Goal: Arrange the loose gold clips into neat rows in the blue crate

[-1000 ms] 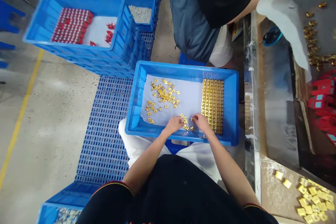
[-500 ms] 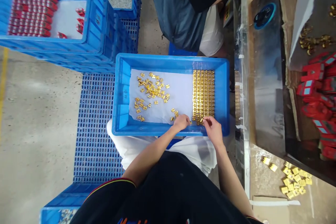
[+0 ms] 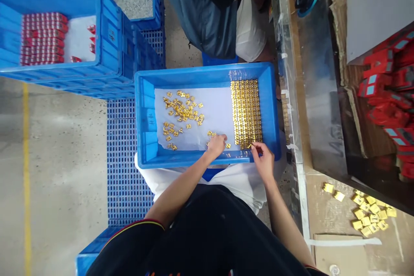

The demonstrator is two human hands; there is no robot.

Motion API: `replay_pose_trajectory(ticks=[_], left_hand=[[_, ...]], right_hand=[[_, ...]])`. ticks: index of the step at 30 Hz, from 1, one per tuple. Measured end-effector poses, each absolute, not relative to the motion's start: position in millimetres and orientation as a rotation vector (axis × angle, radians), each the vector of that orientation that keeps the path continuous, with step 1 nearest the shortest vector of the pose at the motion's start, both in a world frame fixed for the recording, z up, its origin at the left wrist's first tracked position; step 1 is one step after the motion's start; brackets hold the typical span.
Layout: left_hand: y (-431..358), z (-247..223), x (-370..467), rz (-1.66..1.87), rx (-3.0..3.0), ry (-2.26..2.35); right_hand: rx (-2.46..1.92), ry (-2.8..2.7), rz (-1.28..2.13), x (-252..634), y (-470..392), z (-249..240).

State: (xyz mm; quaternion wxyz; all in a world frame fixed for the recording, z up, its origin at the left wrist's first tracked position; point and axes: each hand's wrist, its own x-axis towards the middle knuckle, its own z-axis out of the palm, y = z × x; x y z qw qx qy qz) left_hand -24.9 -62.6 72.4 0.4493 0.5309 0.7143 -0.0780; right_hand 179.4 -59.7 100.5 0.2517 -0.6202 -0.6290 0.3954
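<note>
A blue plastic bin (image 3: 207, 165) lies across my lap, lined with a white sheet (image 3: 216, 103). Small gold metal pieces (image 3: 186, 112) are scattered over its left and middle. Tight rows of like gold pieces (image 3: 246, 112) fill the right side. With thumb and finger, my right hand (image 3: 265, 163) pinches a gold piece (image 3: 250, 146) at the near end of those rows. My left hand (image 3: 216, 145) is over the sheet among a few loose pieces, fingers curled together; whatever they hold is hidden. One loose gold piece (image 3: 228, 145) rests just right of its fingertips.
Stacked blue crates (image 3: 97, 30) at the upper left carry rows of red pieces (image 3: 43, 39). A co-worker's leg (image 3: 207, 21) is beyond the bin. To the right, a workbench (image 3: 323, 172) bears gold blocks (image 3: 371, 211) and red parts (image 3: 384, 95).
My left hand has moved slightly left and away from the rows, and a loose gold piece now shows beside it. My right hand stays at the rows' near end. The camera view has shifted.
</note>
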Motion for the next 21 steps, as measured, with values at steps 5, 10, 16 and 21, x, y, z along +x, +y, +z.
replay_pose_trajectory(ticks=[5,10,16,21], left_hand=[[-57.4,73.5,-9.5,-0.299,1.425,1.695],[-54.1,70.3,1.7,-0.339,1.464,1.653],[-49.3,70.8,9.8,-0.353,1.445,1.645],[-45.8,71.6,14.5,-0.335,1.381,1.683]], right_hand=[[-1.655,-1.557,1.135,183.4,-60.8,98.2],[-1.65,-1.588,1.07,184.4,-64.0,96.6],[-1.639,-1.702,0.993,183.6,-63.5,95.1],[-1.646,-1.78,0.939,183.8,-63.6,92.3]])
